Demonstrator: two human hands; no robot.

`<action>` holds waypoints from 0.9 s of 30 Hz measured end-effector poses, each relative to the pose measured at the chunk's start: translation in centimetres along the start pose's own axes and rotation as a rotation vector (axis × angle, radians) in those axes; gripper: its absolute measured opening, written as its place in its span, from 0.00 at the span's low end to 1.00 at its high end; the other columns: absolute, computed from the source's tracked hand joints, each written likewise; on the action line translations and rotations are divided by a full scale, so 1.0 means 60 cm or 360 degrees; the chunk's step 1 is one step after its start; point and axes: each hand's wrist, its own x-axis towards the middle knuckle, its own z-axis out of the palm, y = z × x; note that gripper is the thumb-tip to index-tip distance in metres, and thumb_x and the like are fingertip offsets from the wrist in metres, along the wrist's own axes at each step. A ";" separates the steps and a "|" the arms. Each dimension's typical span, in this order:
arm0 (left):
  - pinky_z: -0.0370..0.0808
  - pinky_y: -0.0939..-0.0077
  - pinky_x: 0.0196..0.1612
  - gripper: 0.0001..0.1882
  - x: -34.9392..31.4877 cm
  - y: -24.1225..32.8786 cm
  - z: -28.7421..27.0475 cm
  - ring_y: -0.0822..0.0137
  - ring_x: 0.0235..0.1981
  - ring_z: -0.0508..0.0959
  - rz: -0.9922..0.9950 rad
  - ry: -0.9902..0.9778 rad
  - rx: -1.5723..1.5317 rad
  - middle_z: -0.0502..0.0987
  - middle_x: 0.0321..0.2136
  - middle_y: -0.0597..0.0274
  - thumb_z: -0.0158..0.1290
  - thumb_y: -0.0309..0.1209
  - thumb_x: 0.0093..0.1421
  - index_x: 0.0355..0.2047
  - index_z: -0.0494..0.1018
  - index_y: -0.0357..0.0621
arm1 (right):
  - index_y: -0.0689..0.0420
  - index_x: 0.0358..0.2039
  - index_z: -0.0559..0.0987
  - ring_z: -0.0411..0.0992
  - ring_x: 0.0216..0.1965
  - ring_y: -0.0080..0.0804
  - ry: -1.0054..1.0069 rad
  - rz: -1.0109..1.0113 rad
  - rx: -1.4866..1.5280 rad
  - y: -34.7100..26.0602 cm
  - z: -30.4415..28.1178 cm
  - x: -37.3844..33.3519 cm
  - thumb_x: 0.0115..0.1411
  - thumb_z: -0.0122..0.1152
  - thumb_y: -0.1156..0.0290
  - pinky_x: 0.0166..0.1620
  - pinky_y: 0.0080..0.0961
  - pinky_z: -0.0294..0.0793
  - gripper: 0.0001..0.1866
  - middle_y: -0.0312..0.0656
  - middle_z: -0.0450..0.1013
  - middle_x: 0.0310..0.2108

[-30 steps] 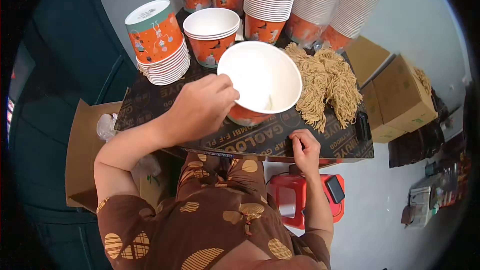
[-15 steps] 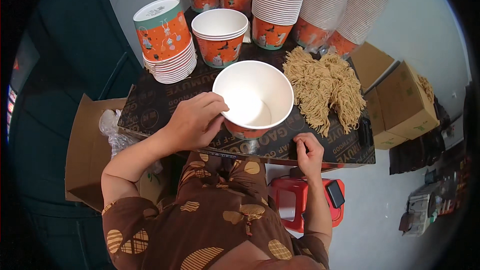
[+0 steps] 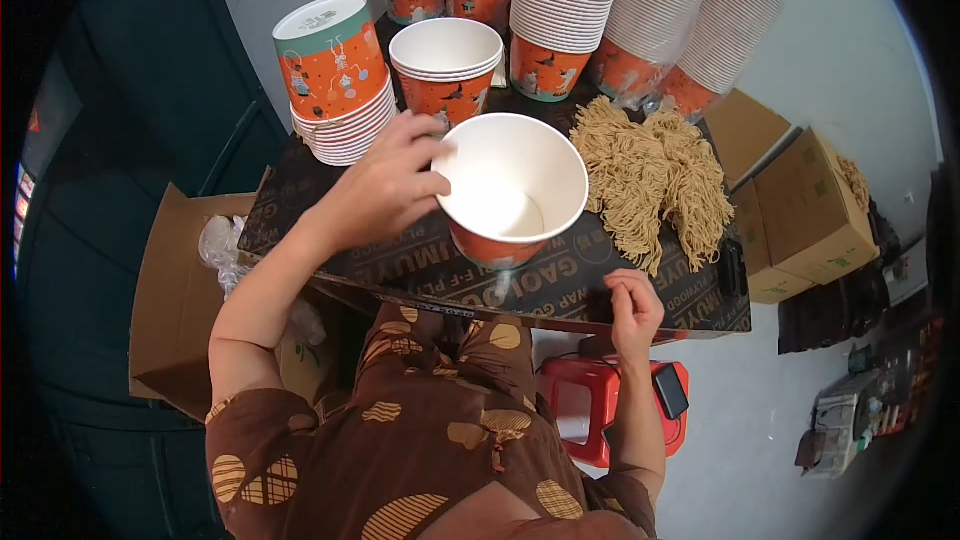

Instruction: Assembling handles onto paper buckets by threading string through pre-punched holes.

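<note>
A paper tub (image 3: pixel 510 258), white inside with an orange printed outside, stands upright on the dark plywood tabletop (image 3: pixel 400 265) in front of me. My left hand (image 3: pixel 390 185) is at the left side of its rim, fingers apart and slightly blurred, the thumb by the outer wall. Whether the fingertips touch the rim I cannot tell. At the front edge of the table rests my right hand (image 3: pixel 635 310), fingers loosely curled in, with nothing seen in it. Behind the tub stands a short nested stack of like tubs (image 3: pixel 445 90).
Dried noodle bundles (image 3: pixel 650 175) lie right of the tub. An upside-down tub stack (image 3: pixel 335 70) is back left; tall tub stacks (image 3: pixel 560 20) line the back. Cardboard boxes (image 3: pixel 815 200) stand at right, an open carton (image 3: pixel 180 290) at lower left. A red stool (image 3: pixel 580 395) is below.
My left hand has shifted away from me along the tub's rim, and its fingers have spread and lifted. My right hand has moved slightly right. The tub stays about where it was.
</note>
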 end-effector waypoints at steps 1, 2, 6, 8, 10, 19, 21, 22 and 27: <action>0.63 0.51 0.62 0.08 0.000 0.009 0.001 0.51 0.51 0.71 0.0025 -0.0053 0.0012 0.75 0.38 0.54 0.62 0.24 0.47 0.27 0.75 0.42 | 0.68 0.31 0.77 0.73 0.34 0.29 0.0046 0.0042 0.0006 -0.003 -0.005 -0.004 0.57 0.51 0.85 0.38 0.20 0.71 0.06 0.45 0.75 0.33; 0.61 0.50 0.64 0.09 0.003 0.020 0.008 0.55 0.47 0.73 0.0074 -0.0048 -0.0008 0.74 0.30 0.59 0.62 0.26 0.48 0.29 0.74 0.43 | 0.68 0.30 0.77 0.73 0.34 0.29 0.0091 0.0085 0.0012 -0.007 -0.008 -0.006 0.57 0.51 0.85 0.38 0.21 0.71 0.06 0.45 0.75 0.34; 0.55 0.46 0.67 0.22 0.019 0.066 0.011 0.57 0.48 0.74 -0.0092 -0.0459 -0.0452 0.75 0.38 0.57 0.57 0.21 0.52 0.49 0.71 0.43 | 0.67 0.31 0.77 0.73 0.34 0.30 0.0077 -0.0172 -0.0176 -0.045 -0.002 0.004 0.57 0.51 0.86 0.38 0.21 0.71 0.06 0.46 0.75 0.34; 0.52 0.45 0.68 0.29 0.017 0.060 0.007 0.55 0.56 0.71 0.0018 -0.0174 -0.0501 0.75 0.48 0.53 0.50 0.15 0.50 0.54 0.69 0.43 | 0.67 0.31 0.77 0.73 0.34 0.31 0.0036 -0.0165 -0.0153 -0.066 0.000 0.006 0.57 0.51 0.86 0.39 0.21 0.71 0.06 0.46 0.75 0.35; 0.46 0.45 0.70 0.34 0.013 0.027 -0.027 0.53 0.63 0.64 -0.0086 -0.0312 -0.0498 0.71 0.55 0.52 0.45 0.11 0.45 0.56 0.68 0.43 | 0.66 0.32 0.77 0.73 0.35 0.31 0.0007 -0.0155 -0.0139 -0.070 -0.003 0.004 0.57 0.52 0.86 0.39 0.22 0.72 0.06 0.47 0.75 0.35; 0.46 0.48 0.70 0.06 -0.036 -0.016 -0.015 0.58 0.55 0.72 -0.0325 -0.0185 -0.0552 0.77 0.36 0.55 0.56 0.22 0.55 0.34 0.73 0.38 | 0.66 0.33 0.77 0.73 0.34 0.31 -0.0053 -0.0151 -0.0106 -0.067 0.001 0.008 0.57 0.52 0.86 0.38 0.22 0.72 0.06 0.46 0.75 0.36; 0.54 0.53 0.66 0.05 -0.025 -0.014 -0.013 0.61 0.49 0.74 -0.0439 -0.0150 -0.0689 0.76 0.32 0.56 0.55 0.23 0.56 0.34 0.74 0.37 | 0.65 0.34 0.77 0.72 0.34 0.28 -0.0133 -0.0089 -0.0055 -0.078 0.015 0.019 0.57 0.53 0.85 0.38 0.22 0.71 0.07 0.45 0.75 0.36; 0.62 0.59 0.63 0.05 -0.018 -0.012 -0.012 0.63 0.42 0.76 -0.0548 -0.0118 -0.0829 0.75 0.28 0.58 0.54 0.24 0.57 0.33 0.74 0.36 | 0.65 0.37 0.77 0.71 0.33 0.26 -0.0193 -0.0138 -0.0074 -0.077 0.021 0.024 0.57 0.54 0.84 0.37 0.21 0.70 0.08 0.44 0.74 0.38; 0.70 0.79 0.33 0.07 0.017 0.015 -0.011 0.78 0.29 0.72 -0.0835 -0.0009 -0.1238 0.75 0.25 0.66 0.53 0.25 0.60 0.34 0.74 0.32 | 0.64 0.56 0.68 0.72 0.45 0.38 -0.0336 0.0025 -0.0156 -0.077 0.060 0.022 0.53 0.65 0.74 0.47 0.29 0.72 0.29 0.49 0.70 0.50</action>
